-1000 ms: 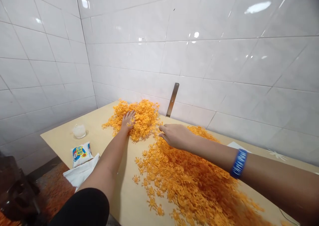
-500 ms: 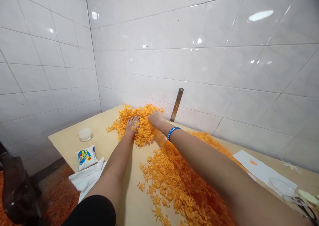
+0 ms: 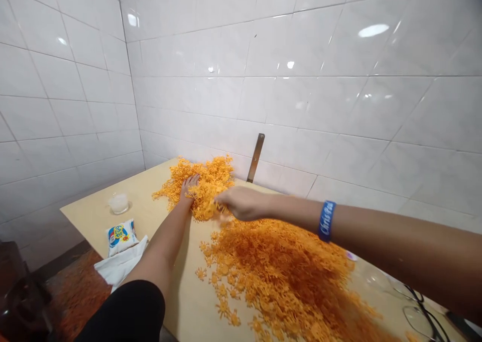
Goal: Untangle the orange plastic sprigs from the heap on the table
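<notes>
Small orange plastic pieces shaped like spiky little suns form two heaps on the table. Against the far heap [image 3: 214,168] rests my left hand [image 3: 190,185], its fingers stretched over the pieces. My right hand [image 3: 241,202] is at the near right side of that heap, just above the gap between the heaps. Its fingers are curled, with their tips blurred and partly hidden among orange pieces; I cannot make out what they grip. The larger near heap [image 3: 278,261] spreads below my right forearm, which wears a blue wristband [image 3: 326,221].
A metal ruler [image 3: 256,157] leans on the tiled wall behind the table [image 3: 150,181]. Toward the left are a clear cup [image 3: 119,204] with whitish contents, a blue-and-white packet [image 3: 122,236] and white tissue [image 3: 120,262]. Glasses [image 3: 425,317] lie at lower right.
My right hand has come back from the far heap's rear right side toward me, its forearm swinging flatter. My left hand stays on the heap. The view has turned slightly right.
</notes>
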A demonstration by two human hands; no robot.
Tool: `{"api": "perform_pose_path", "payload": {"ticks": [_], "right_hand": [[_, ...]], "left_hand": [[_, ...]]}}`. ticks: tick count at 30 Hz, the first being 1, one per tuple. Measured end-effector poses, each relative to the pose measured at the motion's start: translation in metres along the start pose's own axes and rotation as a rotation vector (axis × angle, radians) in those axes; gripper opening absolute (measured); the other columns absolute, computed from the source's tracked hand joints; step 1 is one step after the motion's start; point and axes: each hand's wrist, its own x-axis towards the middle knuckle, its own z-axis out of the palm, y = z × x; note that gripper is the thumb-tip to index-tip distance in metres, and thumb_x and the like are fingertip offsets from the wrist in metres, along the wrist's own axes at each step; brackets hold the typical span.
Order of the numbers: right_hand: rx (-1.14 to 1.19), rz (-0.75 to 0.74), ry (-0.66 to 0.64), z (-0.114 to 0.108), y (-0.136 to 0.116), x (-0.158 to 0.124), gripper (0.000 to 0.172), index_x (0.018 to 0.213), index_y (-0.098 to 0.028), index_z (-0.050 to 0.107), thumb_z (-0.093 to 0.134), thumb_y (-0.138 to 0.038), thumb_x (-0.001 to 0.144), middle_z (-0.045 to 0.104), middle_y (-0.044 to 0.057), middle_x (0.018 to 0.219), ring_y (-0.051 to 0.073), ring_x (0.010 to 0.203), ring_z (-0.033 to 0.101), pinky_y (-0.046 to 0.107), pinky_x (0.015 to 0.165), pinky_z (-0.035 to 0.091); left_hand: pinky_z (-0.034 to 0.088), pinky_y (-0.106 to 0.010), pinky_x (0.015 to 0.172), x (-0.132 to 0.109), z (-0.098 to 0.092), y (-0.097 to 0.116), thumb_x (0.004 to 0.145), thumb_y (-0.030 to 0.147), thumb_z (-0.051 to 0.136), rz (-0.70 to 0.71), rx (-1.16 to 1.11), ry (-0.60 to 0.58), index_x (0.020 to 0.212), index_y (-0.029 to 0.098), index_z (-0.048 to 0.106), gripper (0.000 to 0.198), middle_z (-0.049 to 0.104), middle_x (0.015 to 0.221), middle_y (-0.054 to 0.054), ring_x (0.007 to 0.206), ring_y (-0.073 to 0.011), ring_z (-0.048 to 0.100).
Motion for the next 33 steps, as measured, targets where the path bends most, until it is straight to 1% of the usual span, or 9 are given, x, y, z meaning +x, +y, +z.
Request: {"api": "perform_pose_path", "payload": {"ticks": [7,13,16,19,21,23,25,29,33], "right_hand": [[-0.029,-0.167,0.075,0.03,-0.04,-0.03,0.024,0.086,-0.015,0.061,0.054,0.002,0.07,0.067,0.007,0.086,0.018,0.077,0.059,0.027,0.061,0.041],[0.026,-0.647,0.11,0.037,-0.109,-0.059,0.012,0.093,-0.023,0.063,0.053,-0.017,0.09,0.068,0.0,0.084,0.016,0.073,0.057,0.028,0.055,0.044],[-0.07,-0.518,0.114,0.026,-0.113,-0.073,0.012,0.09,-0.019,0.064,0.052,-0.018,0.092,0.065,0.002,0.08,0.018,0.069,0.055,0.031,0.052,0.043],[-0.172,-0.365,0.172,0.001,-0.084,-0.084,0.014,0.087,-0.016,0.064,0.052,-0.009,0.089,0.065,0.004,0.083,0.018,0.072,0.056,0.031,0.057,0.045],[-0.16,-0.142,0.303,-0.023,-0.058,-0.091,0.025,0.087,-0.016,0.064,0.048,0.003,0.083,0.067,0.004,0.084,0.015,0.075,0.058,0.026,0.064,0.047],[-0.146,0.099,0.451,-0.052,-0.033,-0.096,0.037,0.092,-0.013,0.064,0.039,0.011,0.081,0.068,0.004,0.084,0.013,0.075,0.061,0.021,0.063,0.045],[-0.16,0.34,0.624,-0.084,-0.01,-0.102,0.035,0.095,-0.007,0.064,0.035,0.008,0.084,0.069,0.009,0.082,0.016,0.072,0.062,0.023,0.062,0.043],[-0.188,0.623,0.939,-0.155,0.025,-0.116,0.04,0.102,0.001,0.064,0.026,-0.001,0.089,0.07,0.014,0.097,0.018,0.092,0.065,0.024,0.075,0.041],[-0.23,0.759,0.994,-0.219,0.04,-0.129,0.042,0.099,0.009,0.066,0.031,-0.011,0.088,0.069,0.016,0.099,0.024,0.104,0.061,0.029,0.073,0.038]], "left_hand": [[0.045,-0.048,0.1,-0.001,-0.003,0.003,0.093,0.032,0.056,-0.047,0.053,-0.005,0.125,0.021,0.056,0.034,0.051,0.136,-0.011,0.12,-0.0255,0.053],[0.043,-0.05,0.103,0.0,0.001,0.004,0.093,0.032,0.056,-0.082,0.067,-0.011,0.126,0.022,0.056,0.034,0.049,0.139,-0.011,0.122,-0.0262,0.051],[0.034,-0.053,0.109,-0.001,0.001,0.003,0.093,0.033,0.055,-0.088,0.053,-0.039,0.131,0.024,0.053,0.038,0.043,0.145,-0.01,0.131,-0.0281,0.043],[0.029,-0.054,0.113,-0.002,-0.002,0.004,0.094,0.034,0.055,-0.095,0.042,-0.07,0.134,0.027,0.05,0.041,0.038,0.149,-0.009,0.137,-0.0286,0.035],[0.032,-0.054,0.111,-0.001,-0.007,0.006,0.093,0.033,0.056,-0.095,0.039,-0.091,0.133,0.025,0.051,0.04,0.041,0.147,-0.01,0.134,-0.0286,0.04],[0.039,-0.053,0.105,0.002,-0.017,0.01,0.092,0.033,0.058,-0.087,0.039,-0.106,0.13,0.021,0.053,0.04,0.047,0.141,-0.011,0.126,-0.0284,0.047],[0.045,-0.052,0.1,0.005,-0.03,0.014,0.091,0.033,0.059,-0.073,0.039,-0.113,0.128,0.017,0.054,0.04,0.051,0.135,-0.011,0.12,-0.0279,0.053],[0.048,-0.05,0.096,0.01,-0.061,0.029,0.091,0.031,0.06,-0.049,0.022,-0.101,0.126,0.016,0.055,0.038,0.054,0.131,-0.011,0.116,-0.0264,0.056],[0.047,-0.051,0.098,0.004,-0.083,0.049,0.091,0.031,0.06,-0.069,-0.029,-0.055,0.124,0.016,0.056,0.037,0.054,0.132,-0.011,0.117,-0.0267,0.055]]}}
